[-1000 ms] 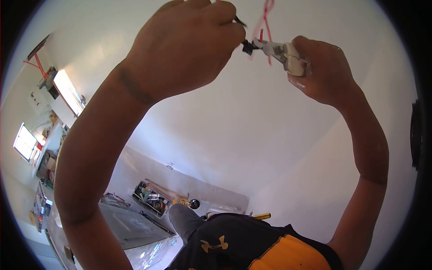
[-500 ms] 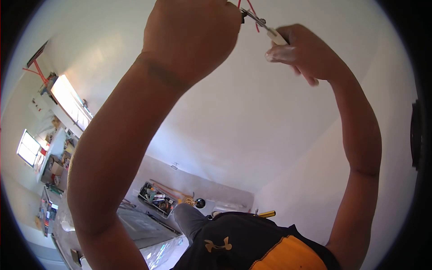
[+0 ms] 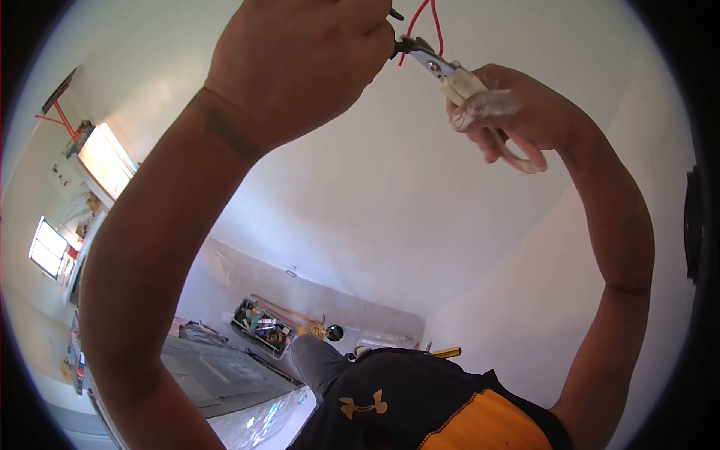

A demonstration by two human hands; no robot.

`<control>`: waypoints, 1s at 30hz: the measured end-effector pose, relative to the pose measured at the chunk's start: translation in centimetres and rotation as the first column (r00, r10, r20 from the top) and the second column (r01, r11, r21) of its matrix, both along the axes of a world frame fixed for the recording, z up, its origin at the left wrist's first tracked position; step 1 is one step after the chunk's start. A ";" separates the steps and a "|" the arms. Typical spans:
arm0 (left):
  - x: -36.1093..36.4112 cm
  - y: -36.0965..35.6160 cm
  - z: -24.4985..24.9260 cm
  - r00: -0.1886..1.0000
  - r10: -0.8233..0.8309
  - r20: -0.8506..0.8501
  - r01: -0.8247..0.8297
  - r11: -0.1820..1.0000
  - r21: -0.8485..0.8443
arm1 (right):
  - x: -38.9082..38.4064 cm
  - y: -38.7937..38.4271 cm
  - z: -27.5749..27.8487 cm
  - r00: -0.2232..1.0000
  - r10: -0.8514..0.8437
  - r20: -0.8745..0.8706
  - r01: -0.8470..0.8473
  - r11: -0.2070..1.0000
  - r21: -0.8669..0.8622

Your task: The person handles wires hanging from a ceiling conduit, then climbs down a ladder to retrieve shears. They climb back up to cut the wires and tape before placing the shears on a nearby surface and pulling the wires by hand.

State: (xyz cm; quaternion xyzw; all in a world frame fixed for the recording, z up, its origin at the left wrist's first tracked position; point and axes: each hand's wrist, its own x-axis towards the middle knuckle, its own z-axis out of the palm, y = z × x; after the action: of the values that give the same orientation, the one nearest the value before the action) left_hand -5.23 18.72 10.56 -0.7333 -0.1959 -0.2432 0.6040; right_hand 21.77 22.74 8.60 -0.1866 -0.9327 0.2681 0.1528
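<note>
My right hand (image 3: 517, 112) is wrapped round scissors (image 3: 459, 81) with cream handles, a silver pivot and short metal blades, one handle loop showing below the fingers. The blades point up and left, their tips close beside my left hand (image 3: 307, 67). That hand is raised and closed, seen from its back. Short black ends stick out past its fingers near the blade tips; what they belong to is hidden. Red wire (image 3: 439, 34) hangs from above, passing by the blades.
Low down lies a tray of mixed tools (image 3: 262, 326), near a yellow coil (image 3: 316, 331). A screwdriver with a yellow handle (image 3: 448, 352) sticks out at my waist. Pale walls surround me, with a window (image 3: 48, 247) and cluttered shelf at far left.
The scissors and my right hand have come lower in view, and the handle loop now shows. My left hand and forearm have shifted left. More of the red wire is visible.
</note>
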 end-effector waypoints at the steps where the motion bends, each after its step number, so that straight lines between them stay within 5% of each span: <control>1: 0.0 -0.4 0.1 1.000 0.018 -0.023 -0.018 1.000 -0.013 | -0.8 -1.5 0.8 0.960 -0.267 0.087 0.272 0.961 -0.049; 2: 0.2 -0.7 -0.1 0.998 0.035 -0.048 -0.036 0.999 -0.027 | -1.2 -2.5 0.8 0.842 -0.507 0.184 0.526 0.847 -0.074; 6: 0.0 -0.4 0.3 0.999 0.010 -0.047 -0.008 0.999 0.031 | -1.1 -1.9 0.1 0.866 -0.496 0.058 0.498 0.847 -0.186; 8: -0.1 -0.3 0.3 0.999 0.016 -0.044 -0.012 0.994 0.105 | 0.1 0.2 -1.0 0.992 -0.111 -0.059 0.107 0.992 -0.061; 15: -1.5 0.0 0.9 0.994 -0.032 -0.100 0.048 0.986 0.162 | -0.3 -0.7 -0.7 0.994 -0.104 0.033 0.104 0.994 0.024; 17: -1.4 -0.6 1.3 0.992 -0.125 0.010 0.126 0.990 -0.069 | -1.1 -1.2 -1.7 0.971 -0.142 -0.193 0.053 0.914 -0.403; 18: -1.4 -1.2 1.7 0.992 -0.126 0.010 0.126 0.990 -0.063 | -1.8 -2.0 -1.6 0.912 -0.382 -0.149 0.348 0.913 -0.214; 19: -1.4 -1.8 2.1 0.986 -0.134 0.098 0.157 0.941 -0.301 | -1.9 -2.1 -1.8 0.912 -0.381 -0.150 0.347 0.914 -0.210; 20: -1.3 -2.3 2.5 0.976 -0.117 0.183 0.196 0.837 -0.510 | -2.1 -1.9 -2.0 0.861 -0.411 -0.299 0.463 0.878 0.125; 21: -1.4 -1.9 2.7 0.976 -0.118 0.181 0.195 0.840 -0.506 | -2.1 -1.8 -2.1 0.806 -0.384 -0.450 0.570 0.710 0.414; 22: -1.7 -1.3 2.7 0.960 -0.150 0.238 0.267 0.752 -0.603 | -1.3 -0.7 -1.5 0.858 -0.262 -0.443 0.507 0.580 0.638; 23: -1.6 -1.2 3.0 0.940 -0.173 0.294 0.333 0.652 -0.681 | -1.3 -0.3 -0.7 0.856 -0.257 -0.449 0.508 0.576 0.640; 25: -1.7 -1.6 3.2 0.947 -0.182 0.265 0.320 0.607 -0.728 | -1.2 0.2 1.1 0.910 0.062 -0.410 0.388 0.219 0.895; 26: -1.7 -2.0 3.1 0.950 -0.193 0.244 0.310 0.553 -0.773 | -1.4 1.7 2.4 0.926 0.084 -0.369 0.368 0.028 0.929; 30: -1.8 -2.5 2.8 0.943 -0.276 0.186 0.303 0.484 -0.821 | -1.5 1.2 4.3 0.951 0.218 -0.218 0.220 0.016 0.975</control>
State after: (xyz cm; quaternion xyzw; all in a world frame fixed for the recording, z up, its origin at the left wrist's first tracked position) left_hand -7.03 16.18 13.36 -0.9506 -0.1705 -0.2274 0.1248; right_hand 20.24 23.89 12.95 0.0186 -0.8128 -0.4387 0.3827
